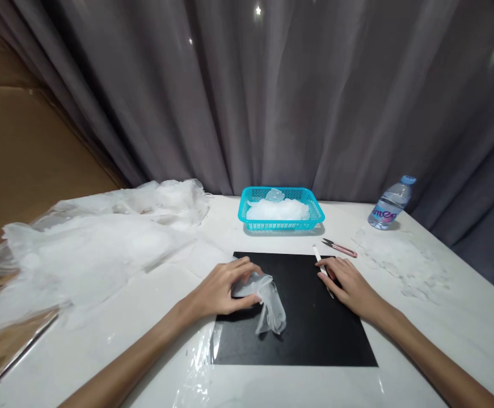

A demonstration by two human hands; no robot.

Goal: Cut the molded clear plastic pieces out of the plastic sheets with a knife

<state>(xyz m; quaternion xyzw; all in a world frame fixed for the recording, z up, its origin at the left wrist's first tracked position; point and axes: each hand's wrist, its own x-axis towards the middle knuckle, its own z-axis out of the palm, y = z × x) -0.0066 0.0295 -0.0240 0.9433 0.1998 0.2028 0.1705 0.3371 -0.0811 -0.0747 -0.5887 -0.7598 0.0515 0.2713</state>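
My left hand (223, 289) rests on the left side of a black mat (310, 328), its fingers curled round a crumpled clear plastic glove (267, 303) that trails off to the right. On the mat's upper right edge my right hand (344, 280) lies over a thin white stick-like tool (317, 256), whose tip pokes out past the fingertips. Fingers of that hand are bent down onto the tool.
A turquoise basket (315, 215) with white translucent pieces stands behind the mat. Small pink snips (339, 247) lie right of it, a water bottle (390, 204) farther right. A heap of clear plastic sheeting (89, 243) covers the table's left. Grey curtain behind.
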